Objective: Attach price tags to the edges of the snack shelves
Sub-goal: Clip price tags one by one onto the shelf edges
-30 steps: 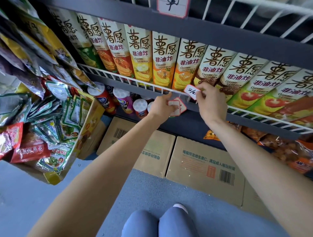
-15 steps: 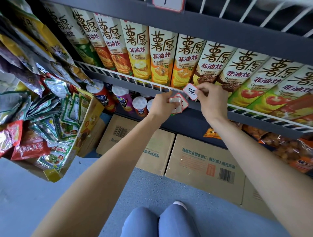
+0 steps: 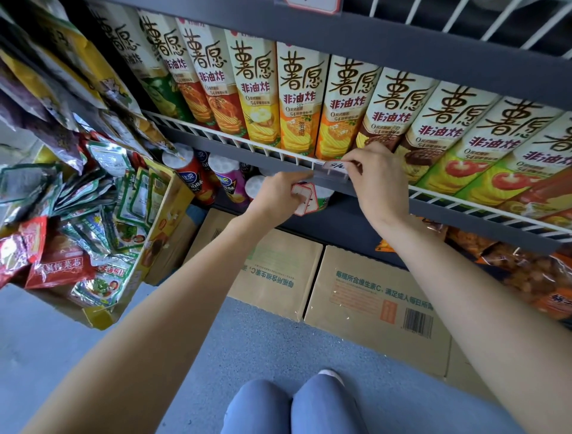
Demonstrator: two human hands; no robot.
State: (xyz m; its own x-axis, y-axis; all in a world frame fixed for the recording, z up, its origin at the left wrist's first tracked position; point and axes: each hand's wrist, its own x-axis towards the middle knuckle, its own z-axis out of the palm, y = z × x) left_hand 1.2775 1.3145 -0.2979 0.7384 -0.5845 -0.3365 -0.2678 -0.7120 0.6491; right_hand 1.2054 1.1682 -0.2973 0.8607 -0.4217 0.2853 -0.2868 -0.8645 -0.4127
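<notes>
- The right hand (image 3: 376,182) pinches a small white handwritten price tag (image 3: 335,165) against the grey shelf edge (image 3: 272,158), below the white wire rail (image 3: 216,133).
- The left hand (image 3: 278,193) grips 2 spare red-bordered tags (image 3: 305,198) just beneath.
- Step in hand: seating this tag.
- Next likely calls for pressing it flat, then releasing.

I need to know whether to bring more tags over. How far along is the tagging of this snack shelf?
Done: one tag hangs on the upper shelf edge. In hand: the right hand pinches a handwritten tag against the clear strip on the chip shelf's edge. Left: the left hand holds spare tags.
</notes>
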